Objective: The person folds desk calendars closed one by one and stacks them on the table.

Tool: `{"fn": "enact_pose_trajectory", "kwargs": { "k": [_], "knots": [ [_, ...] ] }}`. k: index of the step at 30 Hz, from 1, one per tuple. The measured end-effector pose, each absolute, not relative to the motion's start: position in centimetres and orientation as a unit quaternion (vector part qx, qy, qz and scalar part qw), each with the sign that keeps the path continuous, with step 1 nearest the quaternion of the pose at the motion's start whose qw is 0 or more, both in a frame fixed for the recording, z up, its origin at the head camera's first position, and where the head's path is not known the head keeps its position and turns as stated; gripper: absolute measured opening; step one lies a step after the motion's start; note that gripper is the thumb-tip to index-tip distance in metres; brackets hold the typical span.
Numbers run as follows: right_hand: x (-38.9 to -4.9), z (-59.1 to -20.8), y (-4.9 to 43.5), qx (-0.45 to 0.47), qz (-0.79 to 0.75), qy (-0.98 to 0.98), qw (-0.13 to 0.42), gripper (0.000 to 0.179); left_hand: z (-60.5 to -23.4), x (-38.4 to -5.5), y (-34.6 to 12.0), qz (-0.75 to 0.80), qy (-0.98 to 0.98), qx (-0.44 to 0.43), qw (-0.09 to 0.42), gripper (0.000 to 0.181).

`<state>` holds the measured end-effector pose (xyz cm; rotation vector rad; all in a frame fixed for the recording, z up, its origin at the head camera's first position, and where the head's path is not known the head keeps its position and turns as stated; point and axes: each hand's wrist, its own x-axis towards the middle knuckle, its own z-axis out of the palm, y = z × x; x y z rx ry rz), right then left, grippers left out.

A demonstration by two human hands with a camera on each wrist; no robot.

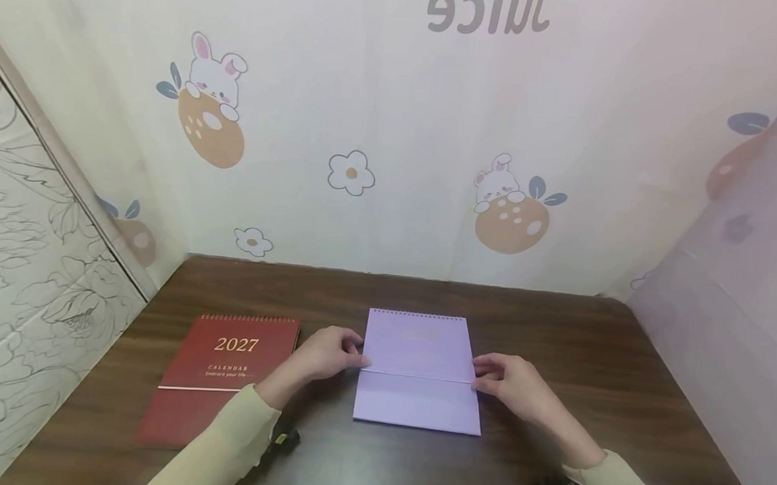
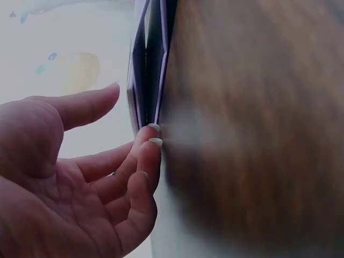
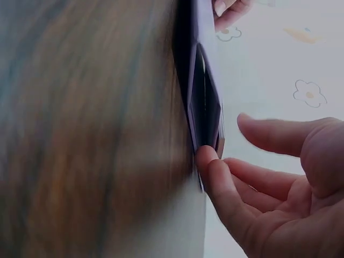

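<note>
A purple desk calendar (image 1: 417, 343) lies nearly flat, its spiral binding at the far edge and a crease across its front. Around its left side comes my left hand (image 1: 330, 353); in the left wrist view its fingertips (image 2: 154, 129) are right at the calendar's side edge, the thumb standing apart. On the opposite side, my right hand (image 1: 515, 385) has its fingertips (image 3: 207, 156) at the other edge, thumb also raised away. Both wrist views show a narrow gap between the boards of the calendar (image 3: 196, 80). Neither hand is closed around it.
A dark red 2027 calendar (image 1: 230, 358) lies to the left, partly behind the left forearm and sleeve (image 1: 227, 437). The brown wooden table (image 1: 553, 319) meets a patterned curtain (image 1: 389, 221) at the back, with more covered walls at both sides.
</note>
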<state>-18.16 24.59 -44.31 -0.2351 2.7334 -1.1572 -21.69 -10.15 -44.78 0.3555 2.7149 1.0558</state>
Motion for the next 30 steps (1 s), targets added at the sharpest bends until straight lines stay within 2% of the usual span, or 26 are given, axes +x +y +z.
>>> {"fn": "enact_pose_trajectory", "kwargs": {
  "k": [6,10,17,25,30],
  "knots": [
    [-17.9,-44.3,24.1,-0.086,-0.328,0.939,0.047,0.033,-44.0,-21.3,-11.3,0.316,0.938,0.123,0.066,0.034],
    [-17.5,-44.1,24.0,-0.105,-0.303,0.947,0.025,0.035,-43.5,-21.0,-10.8,0.277,0.945,0.168,0.037,0.029],
    [-17.1,-44.3,24.7,-0.205,-0.28,0.938,-0.009,0.048,-43.2,-19.6,-9.8,0.157,0.946,0.282,-0.021,0.038],
    [-16.3,-44.4,25.1,-0.33,-0.215,0.919,0.008,0.068,-43.2,-19.0,-10.0,0.072,0.902,0.426,-0.004,0.062],
    [-16.1,-44.5,25.0,-0.384,-0.177,0.905,0.034,0.071,-43.4,-18.4,-9.7,0.016,0.895,0.444,0.04,0.073]
  ]
}}
